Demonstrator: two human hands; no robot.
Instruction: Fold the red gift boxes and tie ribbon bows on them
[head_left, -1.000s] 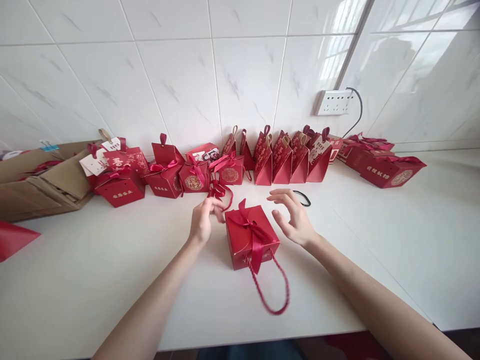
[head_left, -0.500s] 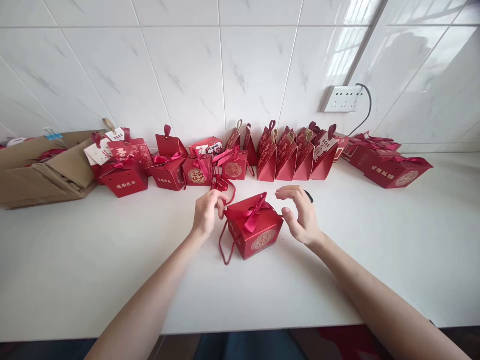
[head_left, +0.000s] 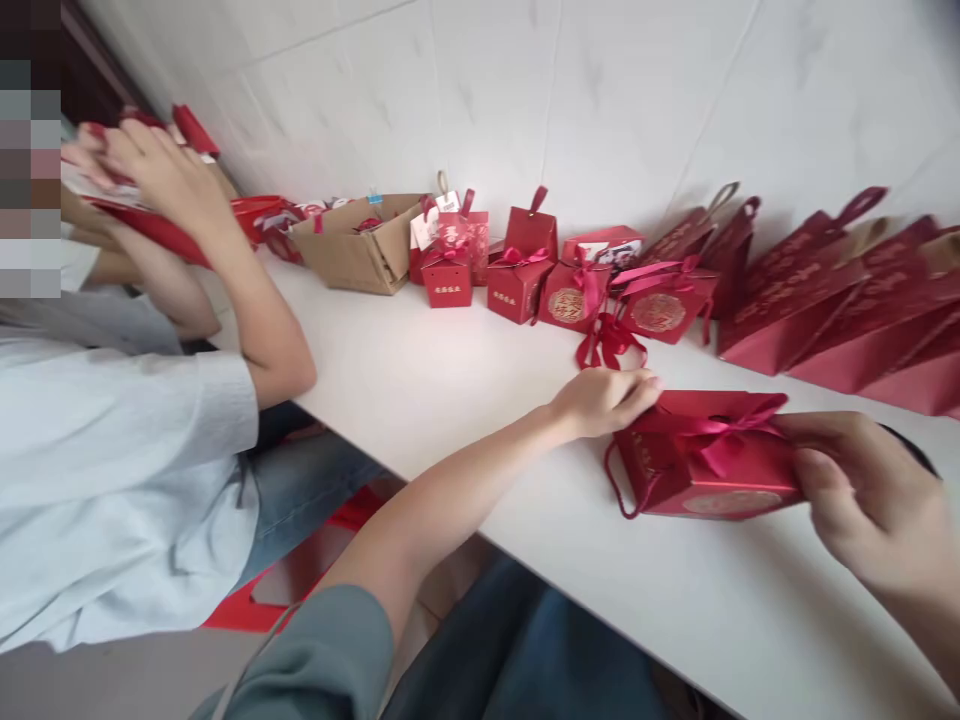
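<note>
A red gift box (head_left: 720, 470) with a gold round print stands on the white table in front of me. A magenta ribbon bow (head_left: 724, 435) is tied across its top, and a dark red cord (head_left: 621, 490) loops from its left end. My left hand (head_left: 604, 400) is closed at the box's upper left corner, its fingertips partly hidden. Around the right end of the box my right hand (head_left: 874, 490) is closed, thumb on the front side. Just behind the left hand lies a loose red ribbon (head_left: 611, 340).
Along the tiled wall stand several smaller red boxes (head_left: 517, 285) and tall red triangular boxes (head_left: 810, 300). Farther left is an open brown cardboard box (head_left: 360, 250). Left of me a person in a light shirt (head_left: 127, 480) holds red items in raised hands.
The view has swung left, bringing the other person into sight. My right hand, earlier open and apart from the gift box, has closed on its right end.
</note>
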